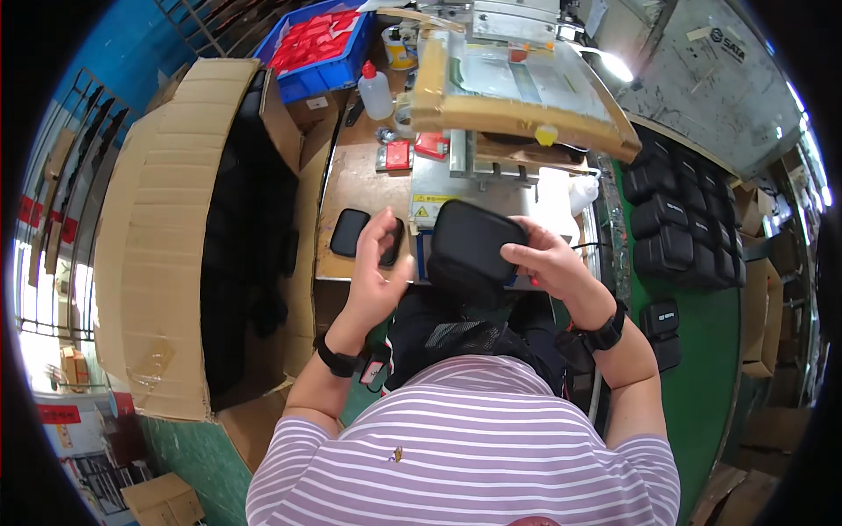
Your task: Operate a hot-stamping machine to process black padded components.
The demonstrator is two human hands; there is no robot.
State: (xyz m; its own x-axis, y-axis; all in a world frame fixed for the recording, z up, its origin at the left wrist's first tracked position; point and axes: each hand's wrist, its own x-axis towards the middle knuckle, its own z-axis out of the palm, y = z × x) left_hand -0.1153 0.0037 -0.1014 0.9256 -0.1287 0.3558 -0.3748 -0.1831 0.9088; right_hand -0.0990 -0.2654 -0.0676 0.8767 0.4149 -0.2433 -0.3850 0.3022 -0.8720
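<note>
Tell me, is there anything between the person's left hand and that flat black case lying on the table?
Nothing visible stands between them. The left hand is right over the flat black case on the wooden table, its fingers covering the case's right end. The right hand holds another black case beside it.

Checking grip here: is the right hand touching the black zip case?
Touching. The head view shows the right hand with fingers pressed on the black zip case.
</note>
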